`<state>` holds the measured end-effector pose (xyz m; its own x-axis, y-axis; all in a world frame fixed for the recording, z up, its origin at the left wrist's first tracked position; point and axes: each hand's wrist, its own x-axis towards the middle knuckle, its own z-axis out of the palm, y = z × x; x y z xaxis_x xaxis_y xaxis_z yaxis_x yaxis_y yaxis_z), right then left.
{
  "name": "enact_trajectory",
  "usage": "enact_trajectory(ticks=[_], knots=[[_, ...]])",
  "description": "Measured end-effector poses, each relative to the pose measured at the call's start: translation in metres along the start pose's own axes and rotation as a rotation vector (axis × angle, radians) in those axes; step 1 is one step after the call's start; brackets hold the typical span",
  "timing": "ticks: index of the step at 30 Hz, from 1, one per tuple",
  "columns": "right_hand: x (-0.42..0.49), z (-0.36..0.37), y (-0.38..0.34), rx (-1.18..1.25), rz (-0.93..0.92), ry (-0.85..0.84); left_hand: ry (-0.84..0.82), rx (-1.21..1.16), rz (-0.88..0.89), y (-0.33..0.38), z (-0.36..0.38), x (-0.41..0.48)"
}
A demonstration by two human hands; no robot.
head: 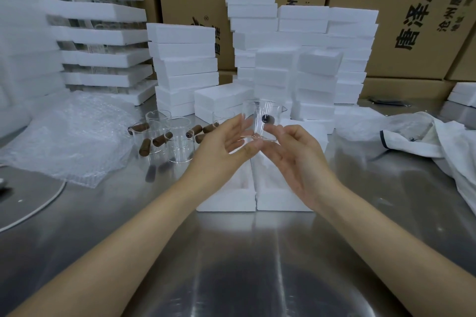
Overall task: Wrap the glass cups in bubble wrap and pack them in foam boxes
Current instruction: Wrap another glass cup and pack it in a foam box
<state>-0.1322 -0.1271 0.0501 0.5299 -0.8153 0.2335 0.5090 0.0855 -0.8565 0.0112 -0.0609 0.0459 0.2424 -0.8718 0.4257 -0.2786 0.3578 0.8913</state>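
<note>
A clear glass cup (265, 121) with a dark knob on its side is held up between both hands above an open foam box (253, 198). My left hand (221, 147) cups it from the left with fingers spread. My right hand (296, 154) supports its base from the right. Several more glass cups with brown wooden handles (170, 136) stand on the steel table to the left. A heap of bubble wrap (67, 136) lies further left.
Stacks of white foam boxes (304, 64) rise behind the hands, and more foam trays (103, 41) stand at the back left. Cardboard cartons (412, 20) line the back. A white cloth bag (432, 136) lies at the right. A white cable (38, 208) curves at left.
</note>
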Motion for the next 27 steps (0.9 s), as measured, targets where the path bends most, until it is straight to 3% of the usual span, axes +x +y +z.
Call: enact_trajectory(ticks=[13, 18, 21, 27], knots=[[0.004, -0.005, -0.001, 0.107, 0.084, 0.001, 0.127, -0.015, 0.009, -0.002, -0.003, 0.0], [0.005, -0.006, -0.001, 0.038, 0.052, -0.028, 0.162, 0.084, 0.027, -0.001, -0.003, -0.001], [0.005, -0.006, -0.004, -0.089, -0.009, -0.035, 0.193, 0.269, 0.076, -0.001, -0.002, -0.004], [0.005, -0.007, -0.011, -0.084, 0.034, -0.087, 0.208, 0.408, 0.108, 0.004, 0.001, -0.009]])
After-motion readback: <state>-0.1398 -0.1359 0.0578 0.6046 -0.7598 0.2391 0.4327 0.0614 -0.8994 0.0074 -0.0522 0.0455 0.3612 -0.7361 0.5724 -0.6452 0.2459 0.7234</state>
